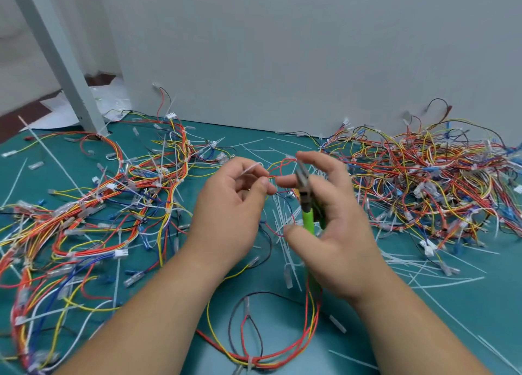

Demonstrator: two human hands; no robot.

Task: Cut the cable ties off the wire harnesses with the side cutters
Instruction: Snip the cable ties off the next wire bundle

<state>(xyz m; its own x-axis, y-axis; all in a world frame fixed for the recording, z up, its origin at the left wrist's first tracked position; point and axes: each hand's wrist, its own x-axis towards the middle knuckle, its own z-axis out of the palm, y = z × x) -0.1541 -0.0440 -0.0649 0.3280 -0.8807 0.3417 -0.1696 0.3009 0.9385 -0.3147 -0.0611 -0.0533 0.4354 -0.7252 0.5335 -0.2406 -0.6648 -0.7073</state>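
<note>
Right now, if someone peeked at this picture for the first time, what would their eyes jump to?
Probably the two hands in the middle: the right hand holds green-handled side cutters, and the left hand pinches a thin white cable tie close to the blades. Next, the tangled red, yellow and blue wire harnesses: a left heap and a right heap on the green mat, with cut white ties scattered between.
</note>
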